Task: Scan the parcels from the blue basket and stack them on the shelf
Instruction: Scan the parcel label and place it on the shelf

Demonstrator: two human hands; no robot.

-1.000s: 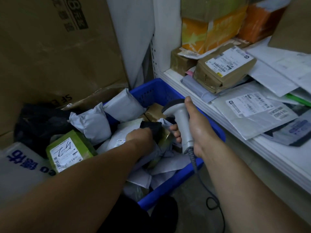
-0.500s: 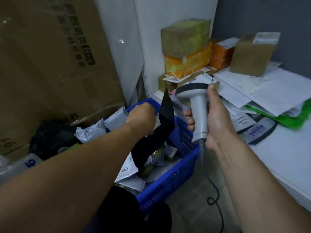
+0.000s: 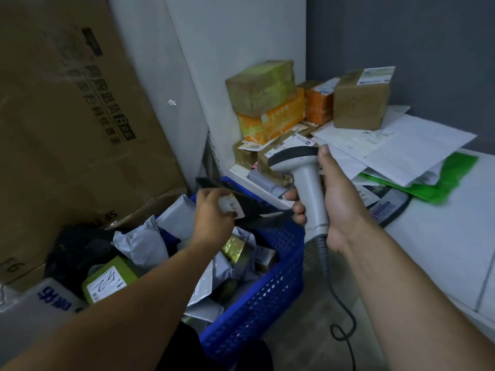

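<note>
My left hand (image 3: 211,218) grips a flat black parcel (image 3: 254,210) with a white barcode label, held above the blue basket (image 3: 257,298). The parcel lies roughly level, its label turned up towards the scanner. My right hand (image 3: 337,207) grips the handle of a grey barcode scanner (image 3: 302,178), whose head points left over the parcel. The basket holds several grey mailer bags, a green box (image 3: 107,279) and a gold-taped packet (image 3: 235,250). The white shelf (image 3: 428,236) lies to the right, with boxes and flat mailers on it.
A big cardboard carton (image 3: 67,129) leans at the left. On the shelf's far end stand stacked brown, yellow and orange boxes (image 3: 270,108), a brown box (image 3: 361,100), white envelopes and a green bag (image 3: 442,180). The scanner's cable (image 3: 345,317) hangs to the floor.
My left hand lifted the black parcel out of the basket, then turned it from upright to flat with the label showing. The scanner rose with my right hand and now sits over it.
</note>
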